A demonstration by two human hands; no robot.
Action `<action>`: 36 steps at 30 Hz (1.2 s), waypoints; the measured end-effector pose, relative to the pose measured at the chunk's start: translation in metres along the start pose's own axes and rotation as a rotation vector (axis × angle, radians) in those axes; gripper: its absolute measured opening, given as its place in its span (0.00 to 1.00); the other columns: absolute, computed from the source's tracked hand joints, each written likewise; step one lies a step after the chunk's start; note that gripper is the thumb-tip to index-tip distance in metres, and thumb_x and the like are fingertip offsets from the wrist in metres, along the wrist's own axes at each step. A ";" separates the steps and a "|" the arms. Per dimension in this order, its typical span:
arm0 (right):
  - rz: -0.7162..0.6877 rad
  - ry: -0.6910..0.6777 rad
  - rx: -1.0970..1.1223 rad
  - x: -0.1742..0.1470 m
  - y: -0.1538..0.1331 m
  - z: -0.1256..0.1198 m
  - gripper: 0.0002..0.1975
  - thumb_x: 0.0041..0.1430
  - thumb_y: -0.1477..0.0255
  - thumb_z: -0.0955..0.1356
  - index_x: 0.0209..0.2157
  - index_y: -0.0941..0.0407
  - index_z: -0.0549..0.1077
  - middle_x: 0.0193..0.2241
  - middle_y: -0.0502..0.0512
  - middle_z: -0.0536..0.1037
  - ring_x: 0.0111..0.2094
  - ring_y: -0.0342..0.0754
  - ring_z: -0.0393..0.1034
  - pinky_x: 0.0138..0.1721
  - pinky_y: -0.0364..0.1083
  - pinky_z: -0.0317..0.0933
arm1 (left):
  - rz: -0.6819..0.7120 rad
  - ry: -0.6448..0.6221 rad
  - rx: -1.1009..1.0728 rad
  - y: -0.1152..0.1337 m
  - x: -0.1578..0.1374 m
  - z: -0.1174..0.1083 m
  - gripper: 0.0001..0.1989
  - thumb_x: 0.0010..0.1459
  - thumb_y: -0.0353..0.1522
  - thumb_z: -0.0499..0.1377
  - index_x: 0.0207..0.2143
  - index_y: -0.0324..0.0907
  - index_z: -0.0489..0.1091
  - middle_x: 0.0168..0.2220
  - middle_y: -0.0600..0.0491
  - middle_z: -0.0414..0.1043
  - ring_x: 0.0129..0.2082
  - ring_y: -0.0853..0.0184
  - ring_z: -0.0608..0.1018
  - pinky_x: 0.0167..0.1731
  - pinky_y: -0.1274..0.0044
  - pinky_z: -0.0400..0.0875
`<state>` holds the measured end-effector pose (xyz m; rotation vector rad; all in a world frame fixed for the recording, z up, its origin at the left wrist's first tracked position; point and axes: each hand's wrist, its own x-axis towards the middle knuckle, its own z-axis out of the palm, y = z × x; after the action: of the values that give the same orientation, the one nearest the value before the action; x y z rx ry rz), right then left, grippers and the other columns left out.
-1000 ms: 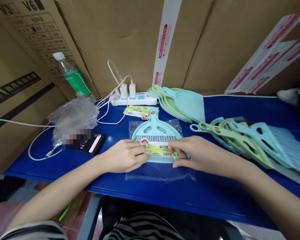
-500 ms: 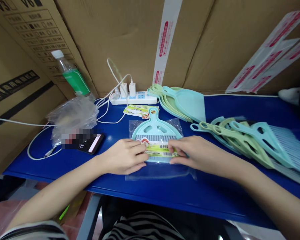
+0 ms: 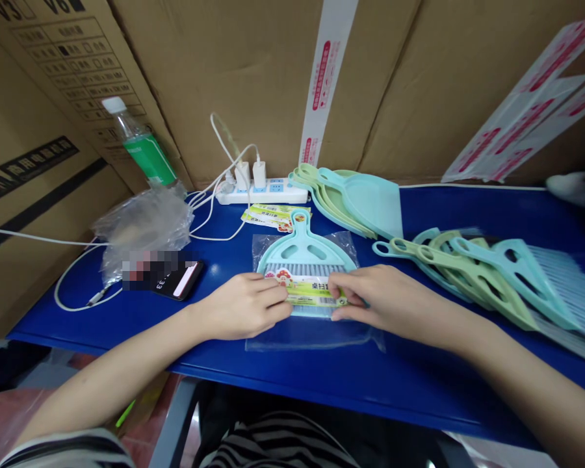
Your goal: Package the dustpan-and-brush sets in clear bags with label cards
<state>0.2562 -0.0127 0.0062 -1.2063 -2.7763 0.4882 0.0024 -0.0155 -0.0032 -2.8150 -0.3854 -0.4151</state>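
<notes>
A light-blue dustpan (image 3: 299, 246) with a grey-bristled brush (image 3: 305, 268) nested on it lies on the table in a clear plastic bag (image 3: 312, 338). Across the bristles runs a yellow-green label card (image 3: 305, 292) with mushroom pictures; whether it is inside the bag or on top, I cannot tell. My left hand (image 3: 251, 305) is closed at the bag's left side, knuckles up, its fingertips hidden. At the card's opposite end, my right hand (image 3: 377, 299) bends its thumb and fingers around the edge.
Loose dustpans (image 3: 370, 198) lie stacked behind the bag, and several green and blue brushes (image 3: 482, 273) lie to the right. Spare label cards (image 3: 273, 216) lie by a power strip (image 3: 273, 192). A phone (image 3: 180, 281), crumpled plastic bags (image 3: 143, 221) and a bottle (image 3: 143, 149) are left.
My left hand's thumb and fingers have drawn closer together at the card's left end. My right hand, the dustpan and the brush stay in place.
</notes>
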 end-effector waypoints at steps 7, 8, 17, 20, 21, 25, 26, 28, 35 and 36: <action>0.006 -0.006 -0.002 0.000 0.001 0.000 0.08 0.55 0.69 0.71 0.30 0.53 0.66 0.18 0.44 0.68 0.20 0.44 0.64 0.23 0.42 0.49 | 0.019 -0.076 -0.051 -0.002 0.000 -0.003 0.11 0.63 0.26 0.48 0.37 0.40 0.70 0.32 0.52 0.73 0.31 0.67 0.73 0.28 0.74 0.68; 0.009 -0.008 -0.001 0.000 0.000 0.000 0.08 0.55 0.69 0.71 0.30 0.53 0.66 0.18 0.44 0.68 0.20 0.44 0.63 0.23 0.42 0.49 | 0.022 -0.077 -0.059 -0.003 0.000 -0.003 0.11 0.62 0.26 0.49 0.38 0.40 0.70 0.32 0.52 0.73 0.32 0.66 0.73 0.29 0.74 0.69; 0.013 -0.011 0.021 0.000 0.000 -0.001 0.10 0.54 0.70 0.71 0.29 0.53 0.65 0.18 0.43 0.67 0.19 0.43 0.62 0.24 0.42 0.48 | 0.016 -0.094 -0.032 -0.004 -0.003 -0.002 0.11 0.63 0.27 0.48 0.38 0.41 0.71 0.32 0.52 0.73 0.33 0.67 0.74 0.30 0.75 0.69; -0.009 0.006 0.009 0.000 0.001 0.000 0.09 0.56 0.68 0.70 0.28 0.52 0.65 0.18 0.43 0.67 0.19 0.43 0.62 0.23 0.42 0.47 | 0.014 -0.061 -0.024 -0.004 -0.003 -0.002 0.12 0.63 0.28 0.48 0.37 0.41 0.71 0.32 0.52 0.74 0.33 0.67 0.74 0.30 0.75 0.68; -0.012 0.010 -0.006 0.000 0.001 0.001 0.10 0.57 0.66 0.69 0.28 0.52 0.64 0.17 0.43 0.67 0.18 0.43 0.62 0.23 0.42 0.46 | 0.013 -0.044 -0.025 -0.004 -0.003 -0.001 0.12 0.63 0.27 0.48 0.37 0.41 0.71 0.32 0.52 0.74 0.32 0.67 0.75 0.29 0.75 0.68; -0.008 0.099 -0.153 0.002 -0.003 0.008 0.14 0.61 0.60 0.67 0.26 0.53 0.66 0.17 0.48 0.70 0.19 0.45 0.64 0.23 0.44 0.45 | 0.007 -0.002 -0.015 -0.003 -0.002 0.000 0.11 0.64 0.27 0.49 0.36 0.40 0.71 0.31 0.54 0.74 0.31 0.67 0.75 0.28 0.75 0.67; -0.014 0.138 -0.190 0.003 -0.005 0.010 0.14 0.61 0.60 0.67 0.26 0.54 0.66 0.19 0.50 0.72 0.21 0.47 0.65 0.24 0.44 0.46 | 0.006 0.001 -0.011 -0.003 -0.002 0.000 0.11 0.64 0.27 0.49 0.36 0.40 0.71 0.31 0.54 0.73 0.31 0.67 0.75 0.28 0.75 0.66; -0.041 0.205 -0.226 0.005 -0.008 0.014 0.15 0.61 0.59 0.67 0.27 0.55 0.68 0.21 0.52 0.74 0.24 0.48 0.68 0.25 0.44 0.49 | 0.003 0.008 -0.006 -0.003 -0.002 0.000 0.11 0.65 0.28 0.49 0.35 0.40 0.71 0.30 0.54 0.73 0.30 0.68 0.74 0.27 0.75 0.66; -0.071 0.289 -0.185 0.009 -0.012 0.023 0.15 0.61 0.59 0.67 0.26 0.55 0.69 0.21 0.52 0.74 0.23 0.47 0.67 0.26 0.44 0.52 | 0.020 0.084 0.046 -0.001 0.000 0.000 0.15 0.67 0.25 0.47 0.32 0.41 0.70 0.27 0.56 0.72 0.27 0.71 0.73 0.26 0.78 0.66; -0.065 0.290 -0.180 0.009 -0.013 0.024 0.15 0.61 0.60 0.67 0.26 0.55 0.69 0.20 0.52 0.74 0.23 0.47 0.67 0.26 0.44 0.51 | 0.017 0.090 0.052 0.000 0.001 0.000 0.15 0.67 0.25 0.47 0.31 0.41 0.70 0.27 0.57 0.72 0.26 0.72 0.73 0.25 0.78 0.65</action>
<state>0.2367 -0.0203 -0.0127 -1.1113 -2.6408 0.0518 0.0034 -0.0153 -0.0031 -2.7363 -0.3481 -0.5180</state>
